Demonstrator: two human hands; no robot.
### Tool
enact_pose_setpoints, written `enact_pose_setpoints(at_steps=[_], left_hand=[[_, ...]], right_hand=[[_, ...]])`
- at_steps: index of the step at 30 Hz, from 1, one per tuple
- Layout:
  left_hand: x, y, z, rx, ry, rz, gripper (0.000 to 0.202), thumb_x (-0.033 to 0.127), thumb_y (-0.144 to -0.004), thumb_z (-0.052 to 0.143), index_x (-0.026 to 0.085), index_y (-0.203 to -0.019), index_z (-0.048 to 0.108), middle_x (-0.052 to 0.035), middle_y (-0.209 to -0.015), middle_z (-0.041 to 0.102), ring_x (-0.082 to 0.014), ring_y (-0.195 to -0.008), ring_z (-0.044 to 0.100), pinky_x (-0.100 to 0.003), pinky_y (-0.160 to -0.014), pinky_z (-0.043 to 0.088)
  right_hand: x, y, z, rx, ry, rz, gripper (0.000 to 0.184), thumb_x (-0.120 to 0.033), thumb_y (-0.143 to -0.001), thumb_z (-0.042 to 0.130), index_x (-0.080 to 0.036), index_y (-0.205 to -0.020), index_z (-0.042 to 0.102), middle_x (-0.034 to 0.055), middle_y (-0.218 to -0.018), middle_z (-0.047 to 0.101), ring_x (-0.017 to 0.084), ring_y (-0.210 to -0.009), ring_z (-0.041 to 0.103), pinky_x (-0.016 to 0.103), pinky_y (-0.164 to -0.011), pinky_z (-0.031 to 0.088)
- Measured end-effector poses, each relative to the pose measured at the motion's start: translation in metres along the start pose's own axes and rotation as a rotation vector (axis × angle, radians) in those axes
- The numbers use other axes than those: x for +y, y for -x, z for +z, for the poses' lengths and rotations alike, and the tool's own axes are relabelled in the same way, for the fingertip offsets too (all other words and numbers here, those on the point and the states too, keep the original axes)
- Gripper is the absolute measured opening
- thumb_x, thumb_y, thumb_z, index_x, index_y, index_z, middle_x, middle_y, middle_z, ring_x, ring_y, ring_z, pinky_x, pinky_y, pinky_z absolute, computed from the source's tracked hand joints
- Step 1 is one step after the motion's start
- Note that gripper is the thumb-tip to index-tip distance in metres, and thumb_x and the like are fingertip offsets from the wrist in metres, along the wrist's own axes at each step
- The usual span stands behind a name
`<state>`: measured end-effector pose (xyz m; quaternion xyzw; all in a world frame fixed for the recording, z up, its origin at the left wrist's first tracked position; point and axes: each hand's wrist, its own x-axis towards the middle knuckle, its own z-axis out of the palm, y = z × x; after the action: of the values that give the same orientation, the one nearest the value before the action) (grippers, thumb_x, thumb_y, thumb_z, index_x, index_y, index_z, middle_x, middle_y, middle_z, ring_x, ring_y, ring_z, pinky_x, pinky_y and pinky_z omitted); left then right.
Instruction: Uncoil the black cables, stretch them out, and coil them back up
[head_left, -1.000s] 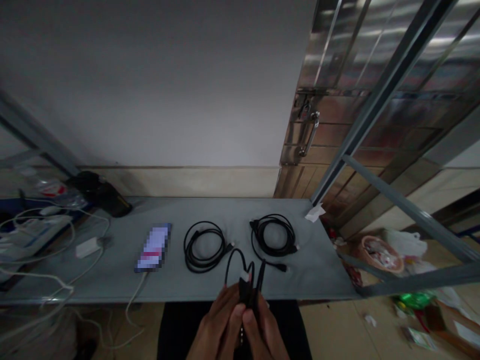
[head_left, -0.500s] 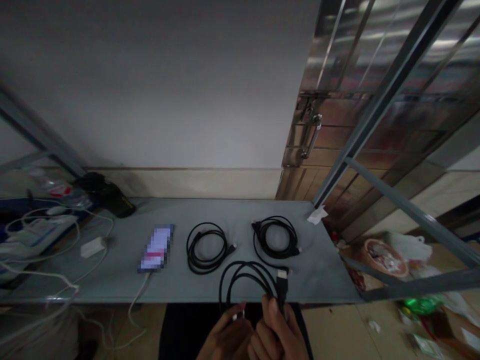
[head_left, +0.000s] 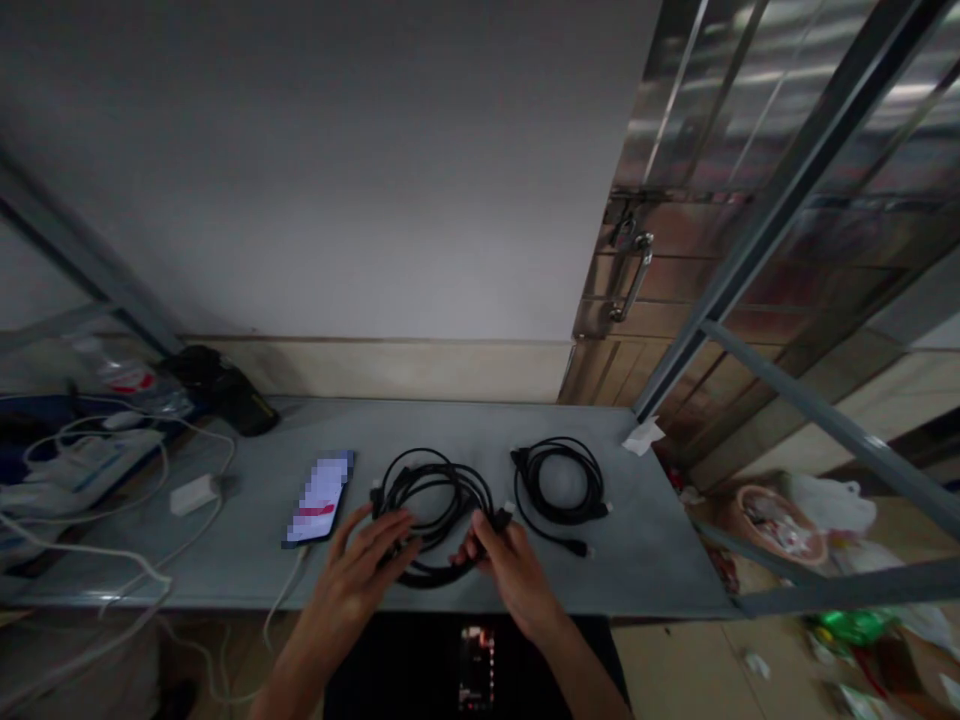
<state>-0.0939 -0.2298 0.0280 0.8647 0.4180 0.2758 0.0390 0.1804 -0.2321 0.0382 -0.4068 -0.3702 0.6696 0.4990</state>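
Two coiled black cables (head_left: 439, 468) overlap at the middle of the grey tabletop (head_left: 465, 425). My left hand (head_left: 367, 560) has its fingers over the left side of the loops, with the cable running under and between them. On the right side, my right hand (head_left: 506, 565) pinches the cable near a plug (head_left: 504, 516) with a pale tip. Another plug (head_left: 376, 492) shows just above my left fingers. A separate black cable coil (head_left: 561, 485) lies to the right, touched by neither hand, its loose plug end pointing towards the front edge.
A lit phone (head_left: 319, 498) on a white cord lies left of the coils. Beyond it are a white charger (head_left: 193, 494), a black bottle-like object (head_left: 238, 398) and tangled white cords. A dark-screened phone (head_left: 478, 668) rests on my lap. A metal post (head_left: 720, 290) rises at the right.
Both hands have moved from my lap over the tabletop and spread apart. The held cable coil now overlaps the left coil on the table. The phone on my lap has come into view.
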Motion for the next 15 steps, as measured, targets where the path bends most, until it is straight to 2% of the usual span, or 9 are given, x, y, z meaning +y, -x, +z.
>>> enact_pose_setpoints(at_steps=[4,7,9,11,13,15], left_hand=[[-0.042,-0.018,0.014,0.022,-0.026,-0.026,0.047,0.007,-0.099,0.054,0.032,-0.119,0.088,-0.0088,-0.135,0.083,-0.0314,-0.145,0.067,-0.060,-0.131,0.047],[-0.058,-0.017,0.028,-0.024,0.002,-0.084,0.058,-0.003,-0.089,0.049,0.028,-0.121,0.086,-0.0093,-0.134,0.081,-0.0306,-0.145,0.066,-0.055,-0.124,0.054],[-0.063,-0.012,0.034,-0.063,0.041,-0.122,0.069,-0.007,-0.081,0.047,0.027,-0.128,0.084,-0.0088,-0.134,0.080,-0.0292,-0.143,0.066,-0.053,-0.124,0.055],[-0.063,-0.007,0.039,-0.078,0.071,-0.156,0.077,-0.009,-0.075,0.047,0.027,-0.134,0.082,-0.0087,-0.139,0.078,-0.0291,-0.145,0.064,-0.053,-0.127,0.054],[-0.061,-0.004,0.041,-0.083,0.090,-0.193,0.083,-0.010,-0.070,0.048,0.027,-0.137,0.081,-0.0088,-0.144,0.075,-0.0303,-0.148,0.061,-0.055,-0.129,0.052],[-0.059,-0.005,0.040,-0.089,0.111,-0.227,0.086,-0.011,-0.068,0.049,0.028,-0.137,0.082,-0.0085,-0.146,0.074,-0.0308,-0.150,0.059,-0.057,-0.130,0.050]], right_hand=[[0.019,-0.050,0.003,0.029,0.180,-0.008,0.075,-0.095,-0.082,0.074,-0.021,-0.092,0.067,0.0058,-0.089,0.073,0.027,-0.090,0.073,0.039,-0.083,0.059],[0.030,-0.055,0.001,0.063,0.241,-0.033,0.079,-0.090,-0.079,0.081,-0.019,-0.113,0.068,0.0112,-0.111,0.076,0.030,-0.107,0.074,0.042,-0.094,0.060],[0.037,-0.040,-0.003,0.135,0.325,-0.125,0.076,-0.079,-0.090,0.079,-0.020,-0.134,0.062,0.0157,-0.134,0.071,0.030,-0.120,0.071,0.042,-0.102,0.060],[0.045,-0.013,-0.009,0.214,0.460,-0.268,0.062,-0.064,-0.104,0.070,-0.022,-0.147,0.055,0.0162,-0.142,0.066,0.028,-0.123,0.069,0.041,-0.102,0.061],[0.059,0.020,-0.019,0.235,0.596,-0.380,0.041,-0.050,-0.113,0.061,-0.025,-0.145,0.058,0.0120,-0.128,0.070,0.025,-0.115,0.071,0.039,-0.098,0.062],[0.082,0.055,-0.032,0.149,0.689,-0.393,0.023,-0.042,-0.115,0.056,-0.028,-0.129,0.067,0.0072,-0.110,0.073,0.024,-0.101,0.074,0.036,-0.093,0.062]])
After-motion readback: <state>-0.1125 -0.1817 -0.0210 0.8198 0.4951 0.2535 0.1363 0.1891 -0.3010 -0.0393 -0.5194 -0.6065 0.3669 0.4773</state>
